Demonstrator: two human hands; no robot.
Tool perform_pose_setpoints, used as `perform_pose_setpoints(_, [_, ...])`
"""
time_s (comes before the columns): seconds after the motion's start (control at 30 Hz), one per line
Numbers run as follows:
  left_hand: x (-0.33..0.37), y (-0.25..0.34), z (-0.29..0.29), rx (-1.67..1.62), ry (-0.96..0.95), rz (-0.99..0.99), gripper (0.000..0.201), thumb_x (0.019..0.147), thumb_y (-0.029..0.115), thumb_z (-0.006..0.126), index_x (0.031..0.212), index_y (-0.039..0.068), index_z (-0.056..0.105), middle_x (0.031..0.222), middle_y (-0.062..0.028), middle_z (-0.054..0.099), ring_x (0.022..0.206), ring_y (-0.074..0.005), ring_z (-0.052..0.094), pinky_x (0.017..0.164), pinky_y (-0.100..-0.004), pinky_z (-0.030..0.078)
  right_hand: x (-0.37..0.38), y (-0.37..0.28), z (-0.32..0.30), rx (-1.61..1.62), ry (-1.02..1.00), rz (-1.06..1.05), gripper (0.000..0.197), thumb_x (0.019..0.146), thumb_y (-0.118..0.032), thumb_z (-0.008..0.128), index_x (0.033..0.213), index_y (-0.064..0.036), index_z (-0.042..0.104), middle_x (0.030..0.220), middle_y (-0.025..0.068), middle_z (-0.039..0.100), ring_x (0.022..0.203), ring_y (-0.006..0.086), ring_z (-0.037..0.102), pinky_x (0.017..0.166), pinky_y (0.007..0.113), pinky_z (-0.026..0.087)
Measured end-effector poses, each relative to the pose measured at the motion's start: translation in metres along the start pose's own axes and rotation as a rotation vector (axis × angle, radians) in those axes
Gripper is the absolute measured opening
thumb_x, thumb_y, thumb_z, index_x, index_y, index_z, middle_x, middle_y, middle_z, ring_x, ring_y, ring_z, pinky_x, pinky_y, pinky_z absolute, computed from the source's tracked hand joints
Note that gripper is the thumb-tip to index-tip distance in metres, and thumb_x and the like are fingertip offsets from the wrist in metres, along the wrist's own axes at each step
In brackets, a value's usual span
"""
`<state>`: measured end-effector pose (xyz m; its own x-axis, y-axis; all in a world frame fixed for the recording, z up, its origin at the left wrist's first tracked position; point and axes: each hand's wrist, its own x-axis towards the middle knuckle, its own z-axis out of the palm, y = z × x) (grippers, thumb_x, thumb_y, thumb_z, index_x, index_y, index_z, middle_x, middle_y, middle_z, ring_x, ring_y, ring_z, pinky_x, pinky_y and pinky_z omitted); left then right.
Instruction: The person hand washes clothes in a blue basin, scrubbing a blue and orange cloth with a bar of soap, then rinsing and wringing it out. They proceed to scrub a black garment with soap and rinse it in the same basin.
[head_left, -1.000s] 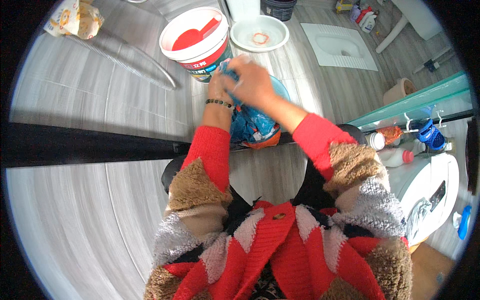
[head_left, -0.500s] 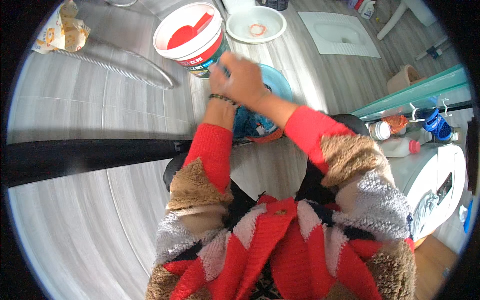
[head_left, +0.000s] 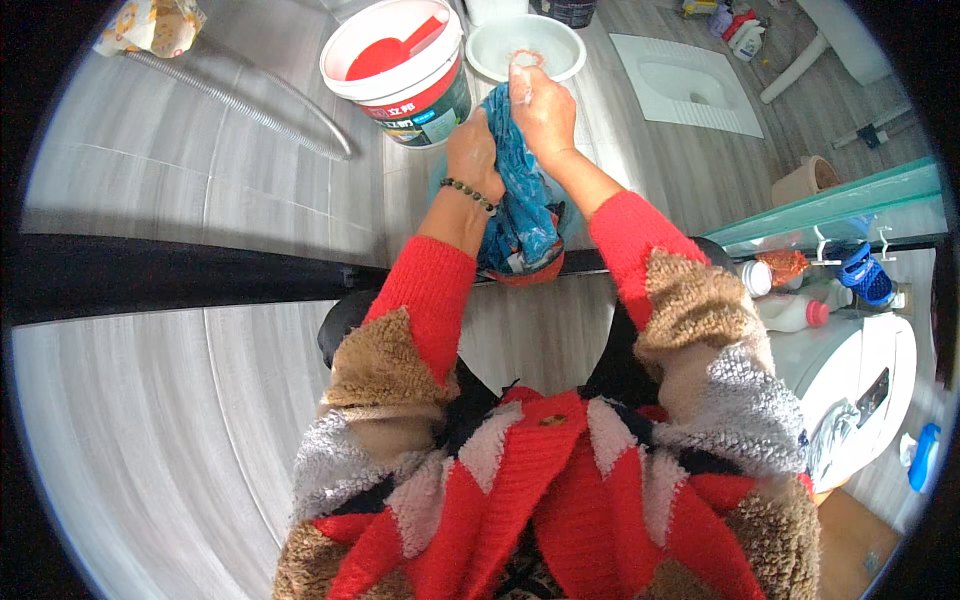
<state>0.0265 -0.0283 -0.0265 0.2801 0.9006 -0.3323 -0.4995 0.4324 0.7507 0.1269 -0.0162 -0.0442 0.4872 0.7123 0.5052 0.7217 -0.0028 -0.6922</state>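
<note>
A wet blue patterned cloth point(head_left: 522, 215) hangs stretched between both hands, above a blue basin that it mostly hides. My left hand point(head_left: 476, 155) grips the cloth near its middle; a dark bead bracelet circles that wrist. My right hand point(head_left: 541, 105) holds the cloth's upper end, raised toward a white bowl point(head_left: 528, 42). A white bucket point(head_left: 398, 60) with a red scoop inside stands just left of the hands. Both sleeves are red with brown and grey fleece.
A grey corrugated hose point(head_left: 240, 100) curves over the tiled floor at the left. A white floor-level toilet pan point(head_left: 690, 85) lies at the upper right. At the right stand a white washing machine point(head_left: 860, 390), a white bottle point(head_left: 790, 312) and a glass shelf point(head_left: 840, 200).
Both hands have lifted out of the basin and pulled the blue cloth up; the right hand now sits higher, near the white bowl.
</note>
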Motion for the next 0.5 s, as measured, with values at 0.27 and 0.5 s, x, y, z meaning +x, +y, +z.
perform_pose_setpoints(0.27, [-0.007, 0.014, -0.013, 0.189, -0.583, -0.311, 0.047, 0.089, 0.037, 0.057, 0.120, 0.002, 0.050, 0.111, -0.0099, 0.060, 0.096, -0.0201, 0.061, 0.087, -0.0347, 0.050, 0.055, 0.040, -0.022, 0.388, 0.315, 0.055, 0.040, 0.090, -0.034, 0.052, 0.069, -0.0010, 0.060, 0.067, 0.0194, 0.061, 0.063, 0.0364, 0.060, 0.057, 0.043, 0.043])
perform_pose_setpoints(0.5, [0.022, -0.001, -0.034, -0.321, -0.257, -0.206, 0.034, 0.093, 0.032, 0.048, 0.116, 0.007, 0.052, 0.117, -0.0114, 0.057, 0.106, -0.0238, 0.057, 0.094, -0.0458, 0.046, -0.024, -0.042, -0.036, 0.121, 0.046, -0.289, 0.023, 0.081, -0.033, 0.061, 0.079, -0.0102, 0.057, 0.081, 0.0152, 0.059, 0.069, 0.0365, 0.060, 0.057, 0.047, 0.046])
